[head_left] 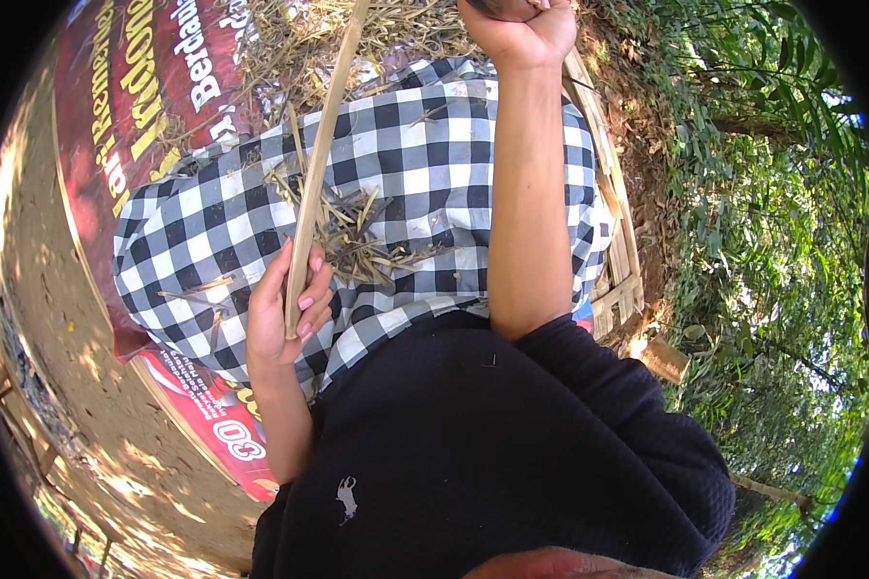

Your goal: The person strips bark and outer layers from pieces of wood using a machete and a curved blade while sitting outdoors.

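Observation:
A long, pale strip of split bamboo or wood (pixel 323 159) rises from my left hand (pixel 294 301) past the top of the view. The fingers of that hand are wrapped round its lower end. At the top edge, my right hand (pixel 529 37) is closed on a dark brown, rounded piece (pixel 502 6); the rest of this piece lies outside the picture. My right arm is stretched forward over my lap. Black-and-white checkered cloth (pixel 425 159) covers my legs. Thin shavings (pixel 362 236) are piled on the cloth beneath the strip, with a few scattered toward the left.
Many more shavings (pixel 294 48) lie beyond my knees. A red printed banner (pixel 92 87) spreads under me at the left, with bare earth (pixel 87 318) past its edge. Along the right runs a frame of bamboo slats (pixel 620 217), then leaf litter and green plants (pixel 763 241).

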Available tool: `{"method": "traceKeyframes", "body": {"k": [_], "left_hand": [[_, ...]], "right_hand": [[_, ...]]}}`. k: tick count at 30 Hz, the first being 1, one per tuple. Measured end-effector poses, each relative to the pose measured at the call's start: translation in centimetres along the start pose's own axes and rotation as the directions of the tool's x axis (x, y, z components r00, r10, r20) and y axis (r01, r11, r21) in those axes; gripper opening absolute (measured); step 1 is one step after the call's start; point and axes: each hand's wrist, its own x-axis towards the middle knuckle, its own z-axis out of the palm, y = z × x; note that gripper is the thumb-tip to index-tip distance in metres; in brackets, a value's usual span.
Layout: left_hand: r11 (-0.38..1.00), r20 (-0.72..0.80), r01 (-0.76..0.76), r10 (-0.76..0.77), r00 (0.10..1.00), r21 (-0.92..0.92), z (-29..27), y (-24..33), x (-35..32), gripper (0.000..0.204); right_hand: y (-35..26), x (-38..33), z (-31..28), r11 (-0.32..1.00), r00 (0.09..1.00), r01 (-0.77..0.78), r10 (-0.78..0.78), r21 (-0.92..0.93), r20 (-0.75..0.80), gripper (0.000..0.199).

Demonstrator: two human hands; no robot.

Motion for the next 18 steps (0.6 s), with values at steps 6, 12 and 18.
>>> {"method": "traceKeyframes", "body": {"k": [6, 12, 18], "left_hand": [[0.997, 0.026, -0.005, 0.002, 1.000, 0.082, -0.1, -0.1, 0.4, 0.040], [0.954, -0.108, -0.035, 0.071, 0.992, 0.298, -0.2, -0.6, 0.5, 0.038], [0.847, -0.286, 0.018, 0.160, 0.945, 0.531, 0.8, -1.0, 0.3, 0.029]], "right_hand": [[0.3, -0.7, 0.0, 1.000, 1.000, -0.002, 0.002, 0.029, -0.003, 0.034], [1.3, -0.7, 0.0, 0.998, 0.986, 0.052, -0.057, -0.037, -0.157, 0.034], [2.4, -0.5, 0.3, 0.998, 0.972, 0.065, -0.065, -0.006, -0.228, 0.034]]}}
